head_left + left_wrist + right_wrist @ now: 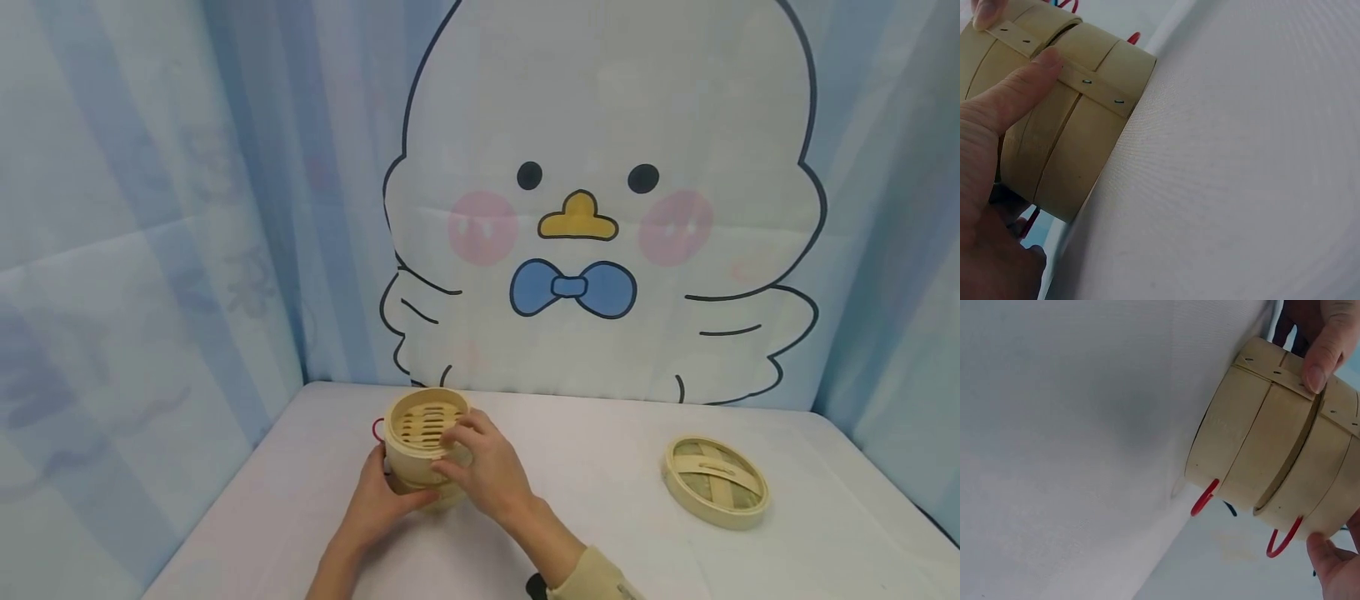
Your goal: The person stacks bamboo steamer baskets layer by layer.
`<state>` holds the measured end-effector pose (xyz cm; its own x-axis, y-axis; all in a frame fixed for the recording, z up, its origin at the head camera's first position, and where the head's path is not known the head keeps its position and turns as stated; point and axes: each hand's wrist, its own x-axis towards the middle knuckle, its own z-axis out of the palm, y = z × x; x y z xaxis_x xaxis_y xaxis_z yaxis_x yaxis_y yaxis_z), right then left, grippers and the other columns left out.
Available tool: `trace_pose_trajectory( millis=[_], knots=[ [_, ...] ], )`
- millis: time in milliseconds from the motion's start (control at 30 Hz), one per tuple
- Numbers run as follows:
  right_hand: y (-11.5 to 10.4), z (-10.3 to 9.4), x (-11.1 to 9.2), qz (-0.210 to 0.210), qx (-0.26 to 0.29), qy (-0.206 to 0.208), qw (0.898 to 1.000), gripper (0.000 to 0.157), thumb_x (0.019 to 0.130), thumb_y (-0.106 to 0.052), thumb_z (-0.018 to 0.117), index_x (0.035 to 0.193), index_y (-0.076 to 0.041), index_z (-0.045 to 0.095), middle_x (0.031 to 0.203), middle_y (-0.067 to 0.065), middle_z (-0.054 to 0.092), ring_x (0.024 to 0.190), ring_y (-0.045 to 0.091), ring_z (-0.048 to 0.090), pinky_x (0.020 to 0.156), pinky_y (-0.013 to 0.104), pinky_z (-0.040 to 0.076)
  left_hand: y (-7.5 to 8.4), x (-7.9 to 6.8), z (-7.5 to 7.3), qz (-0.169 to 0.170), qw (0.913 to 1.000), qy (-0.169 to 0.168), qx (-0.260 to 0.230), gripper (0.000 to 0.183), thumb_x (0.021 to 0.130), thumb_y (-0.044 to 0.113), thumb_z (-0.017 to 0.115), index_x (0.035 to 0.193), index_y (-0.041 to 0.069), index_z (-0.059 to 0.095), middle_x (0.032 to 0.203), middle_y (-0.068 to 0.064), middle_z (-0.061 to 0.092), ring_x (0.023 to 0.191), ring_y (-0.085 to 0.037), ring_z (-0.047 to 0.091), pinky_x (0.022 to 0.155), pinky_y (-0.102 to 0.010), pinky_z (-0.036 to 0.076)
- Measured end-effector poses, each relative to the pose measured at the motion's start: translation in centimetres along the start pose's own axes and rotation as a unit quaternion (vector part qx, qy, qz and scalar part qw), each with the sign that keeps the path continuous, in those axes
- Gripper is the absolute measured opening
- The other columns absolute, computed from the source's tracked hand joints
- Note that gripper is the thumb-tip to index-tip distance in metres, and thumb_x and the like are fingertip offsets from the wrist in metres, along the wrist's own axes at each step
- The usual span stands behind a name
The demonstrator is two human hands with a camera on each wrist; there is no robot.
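Note:
Two round bamboo steamer baskets stand stacked at the left of the table. The upper basket (408, 461) shows its slatted floor from above, while the lower basket (1100, 81) sits on the white cloth. My left hand (381, 498) grips the stack from the left, its thumb (1025, 81) lying close to the seam between the two. With thumb and fingers, my right hand (486, 468) pinches the upper basket at its right side. A narrow gap shows between the baskets in the right wrist view. Red loops (1285, 539) stick out from their sides.
A round bamboo lid (716, 482) with crossed bands lies on the right part of the white table (585, 467). Behind the table hangs a curtain (570, 350) with a cartoon bird. A small black object (536, 586) shows near my right sleeve (596, 577).

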<state>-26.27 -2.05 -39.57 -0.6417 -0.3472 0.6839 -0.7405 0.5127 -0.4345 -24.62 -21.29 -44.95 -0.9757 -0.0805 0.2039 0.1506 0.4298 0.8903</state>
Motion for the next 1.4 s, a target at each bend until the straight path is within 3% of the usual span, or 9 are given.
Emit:
trace_pose_trajectory(
  millis=[533, 733, 833, 967, 1067, 1300, 1400],
  knots=[
    [-0.3, 0.3, -0.5, 0.01, -0.026, 0.004, 1.0, 0.028, 0.072, -0.018, 0.092, 0.09, -0.01, 0.072, 0.1, 0.002, 0.059, 0.096, 0.017, 0.06, 0.085, 0.033, 0.054, -0.3, 0.0, 0.3, 0.0, 0.9998, 0.004, 0.021, 0.11, 0.07, 0.027, 0.094, 0.148, -0.011, 0.028, 0.148, -0.033, 0.037, 0.139, -0.046, 0.035, 0.112, -0.06, 0.031],
    [-0.5, 0.1, -0.6, 0.016, -0.041, -0.01, 0.999, 0.028, 0.075, -0.021, 0.091, 0.093, -0.01, 0.072, 0.101, 0.002, 0.058, 0.097, 0.017, 0.059, 0.087, 0.032, 0.054, -0.2, 0.1, 0.3, -0.009, 0.9996, -0.001, 0.027, 0.111, 0.07, 0.029, 0.094, 0.149, -0.011, 0.027, 0.149, -0.033, 0.036, 0.14, -0.046, 0.034, 0.112, -0.06, 0.03],
    [-0.6, -0.2, -0.6, 0.026, -0.029, -0.031, 0.999, 0.028, 0.079, -0.024, 0.089, 0.099, -0.011, 0.073, 0.106, 0.002, 0.06, 0.107, 0.02, 0.06, 0.093, 0.035, 0.053, -0.1, 0.1, 0.1, -0.017, 0.9994, -0.009, 0.028, 0.113, 0.071, 0.031, 0.094, 0.15, -0.011, 0.025, 0.151, -0.034, 0.033, 0.141, -0.047, 0.031, 0.113, -0.061, 0.028],
    [-0.8, -1.2, -0.8, 0.04, -0.004, -0.051, 0.998, 0.033, 0.085, -0.027, 0.084, 0.111, -0.01, 0.074, 0.118, 0.008, 0.062, 0.125, 0.032, 0.055, 0.101, 0.044, 0.049, 0.0, 0.0, 0.0, -0.021, 0.9992, -0.014, 0.03, 0.116, 0.071, 0.033, 0.093, 0.151, -0.011, 0.022, 0.152, -0.034, 0.031, 0.143, -0.047, 0.029, 0.114, -0.061, 0.026],
    [-0.7, -2.2, -1.1, 0.048, 0.005, -0.047, 0.998, 0.036, 0.087, -0.026, 0.082, 0.117, -0.009, 0.073, 0.123, 0.01, 0.062, 0.13, 0.035, 0.051, 0.098, 0.046, 0.051, 0.1, 0.0, -0.1, -0.025, 0.999, -0.015, 0.035, 0.117, 0.072, 0.036, 0.093, 0.152, -0.01, 0.02, 0.153, -0.034, 0.03, 0.143, -0.047, 0.028, 0.114, -0.061, 0.025],
    [0.4, -4.7, -2.3, 0.076, -0.032, -0.02, 0.996, 0.034, 0.087, -0.024, 0.081, 0.118, -0.014, 0.072, 0.124, 0.003, 0.063, 0.125, 0.026, 0.056, 0.096, 0.045, 0.052, 0.5, -0.2, -0.5, -0.063, 0.9972, -0.022, 0.034, 0.131, 0.072, 0.041, 0.092, 0.156, -0.009, 0.005, 0.16, -0.038, 0.003, 0.147, -0.052, 0.005, 0.115, -0.065, 0.013],
    [1.0, -5.7, -2.8, 0.094, -0.046, -0.015, 0.994, 0.036, 0.087, -0.025, 0.081, 0.12, -0.014, 0.072, 0.124, 0.001, 0.063, 0.121, 0.023, 0.058, 0.097, 0.044, 0.052, 0.6, 0.0, -0.8, -0.053, 0.9983, -0.012, 0.022, 0.132, 0.071, 0.038, 0.093, 0.157, -0.006, 0.003, 0.162, -0.033, 0.003, 0.148, -0.049, 0.005, 0.115, -0.064, 0.013]
  ],
)
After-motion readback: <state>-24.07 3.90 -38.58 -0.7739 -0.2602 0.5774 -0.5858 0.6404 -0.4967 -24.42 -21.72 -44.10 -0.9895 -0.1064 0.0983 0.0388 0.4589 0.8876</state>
